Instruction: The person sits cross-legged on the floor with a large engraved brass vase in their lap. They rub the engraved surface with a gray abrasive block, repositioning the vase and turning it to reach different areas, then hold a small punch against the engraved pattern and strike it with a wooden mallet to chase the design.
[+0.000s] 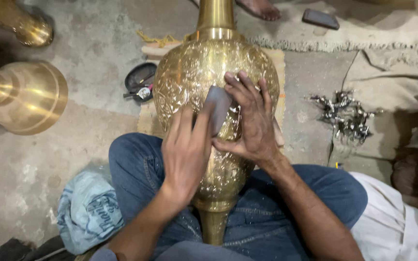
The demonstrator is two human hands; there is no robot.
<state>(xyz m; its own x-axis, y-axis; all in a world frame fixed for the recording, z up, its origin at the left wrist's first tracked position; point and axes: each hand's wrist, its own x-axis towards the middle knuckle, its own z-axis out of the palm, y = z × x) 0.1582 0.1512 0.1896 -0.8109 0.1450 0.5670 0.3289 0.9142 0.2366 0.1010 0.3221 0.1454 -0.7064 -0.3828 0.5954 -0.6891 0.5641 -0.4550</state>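
Fingers of both hands pinch a small grey rectangular pad (pixel 217 107) flat against the large engraved brass vase (pixel 209 87) (lying across the lap); left hand (pixel 186 152) below, right hand (pixel 251 121) arched over it.

Both hands on the engraved brass vase (pixel 204 77) lying across the lap. Left hand (pixel 186 152) and right hand (pixel 252 121) press a grey pad (pixel 217 106) against it.
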